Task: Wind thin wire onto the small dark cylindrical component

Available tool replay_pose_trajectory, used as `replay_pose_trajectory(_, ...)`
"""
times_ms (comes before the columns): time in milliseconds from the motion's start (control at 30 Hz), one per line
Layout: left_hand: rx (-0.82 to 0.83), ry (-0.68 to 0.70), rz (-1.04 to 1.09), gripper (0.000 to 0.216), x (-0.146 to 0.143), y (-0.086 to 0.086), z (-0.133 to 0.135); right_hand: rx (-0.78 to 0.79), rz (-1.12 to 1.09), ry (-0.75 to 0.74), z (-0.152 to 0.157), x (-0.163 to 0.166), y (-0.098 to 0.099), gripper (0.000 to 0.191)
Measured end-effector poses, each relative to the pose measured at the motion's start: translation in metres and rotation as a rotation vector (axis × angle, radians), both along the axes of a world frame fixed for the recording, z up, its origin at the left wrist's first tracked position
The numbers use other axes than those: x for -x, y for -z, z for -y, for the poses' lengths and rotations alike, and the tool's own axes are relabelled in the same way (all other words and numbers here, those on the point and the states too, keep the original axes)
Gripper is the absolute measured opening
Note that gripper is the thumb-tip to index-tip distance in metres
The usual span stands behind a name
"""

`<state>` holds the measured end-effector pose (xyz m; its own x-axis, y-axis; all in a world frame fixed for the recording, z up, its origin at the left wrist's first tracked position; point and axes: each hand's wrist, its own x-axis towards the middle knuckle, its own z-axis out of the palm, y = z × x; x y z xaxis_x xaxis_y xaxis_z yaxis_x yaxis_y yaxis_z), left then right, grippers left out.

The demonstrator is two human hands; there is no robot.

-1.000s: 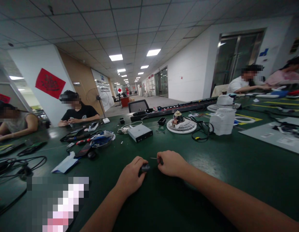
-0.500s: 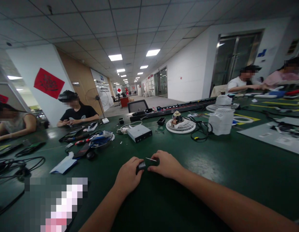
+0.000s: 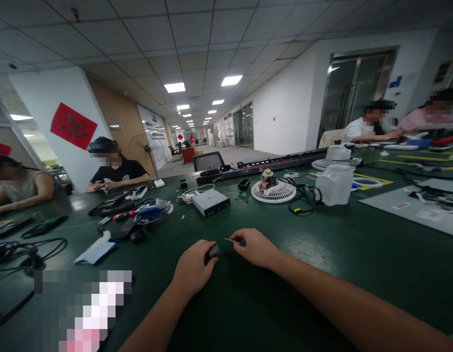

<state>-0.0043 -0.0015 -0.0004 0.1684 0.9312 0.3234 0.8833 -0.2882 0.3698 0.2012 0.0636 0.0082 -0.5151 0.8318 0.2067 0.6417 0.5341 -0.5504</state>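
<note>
Close in front of me, my left hand (image 3: 195, 265) is closed around a small dark block with a grey face (image 3: 213, 252), which pokes out between thumb and fingers. My right hand (image 3: 254, 248) pinches a thin pale piece (image 3: 230, 240) whose tip points left toward the block. Something dark shows beside it within the right fingers; I cannot make out whether the two are one tool. A short gap separates the hands, and both are just over the green tabletop (image 3: 226, 313).
Beyond my hands lies a grey optical drive (image 3: 211, 202). Farther right are a round white fan grille (image 3: 273, 191) with a motor on it, a black cable (image 3: 310, 204) and a white housing (image 3: 334, 185). At left sit a blue cloth (image 3: 96, 248) and tangled cables (image 3: 32, 261). Several people sit around.
My right hand has shifted slightly right with the thin piece, widening the gap from my left hand. The block in my left hand has turned a little, showing less of its grey face.
</note>
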Motion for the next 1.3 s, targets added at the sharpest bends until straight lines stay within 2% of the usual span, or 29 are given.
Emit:
replay_pose_trajectory(267,-0.007,0.043,0.019,0.032,-0.0017,-0.0024,0.0024,0.024,-0.155,-0.080,0.0028,0.0034,0.0019,0.027)
replay_pose_trajectory(400,-0.050,0.059,0.013,0.030,-0.0044,-0.0055,0.0045,0.051,-0.211,-0.125,0.0037,0.0040,0.0032,0.018)
replay_pose_trajectory(600,-0.107,0.124,0.061,0.028,-0.0073,-0.0067,0.0072,-0.045,-0.277,-0.264,0.0056,0.0029,-0.0012,0.011)
replay_pose_trajectory(833,-0.121,0.175,0.038,0.028,-0.0047,-0.0055,0.0069,-0.039,-0.248,-0.123,0.0068,0.0016,-0.0034,0.007)
replay_pose_trajectory(1033,-0.113,0.212,0.011,0.031,-0.0051,-0.0053,0.0084,0.016,-0.226,-0.128,0.0040,0.0022,0.0003,0.009)
replay_pose_trajectory(1200,-0.150,0.296,-0.034,0.032,-0.0050,-0.0057,0.0090,-0.018,-0.200,-0.091,0.0068,0.0026,-0.0030,0.016)
replay_pose_trajectory(1300,-0.206,0.308,-0.038,0.032,-0.0032,-0.0048,0.0083,0.048,-0.189,-0.108,0.0093,0.0041,-0.0021,0.017)
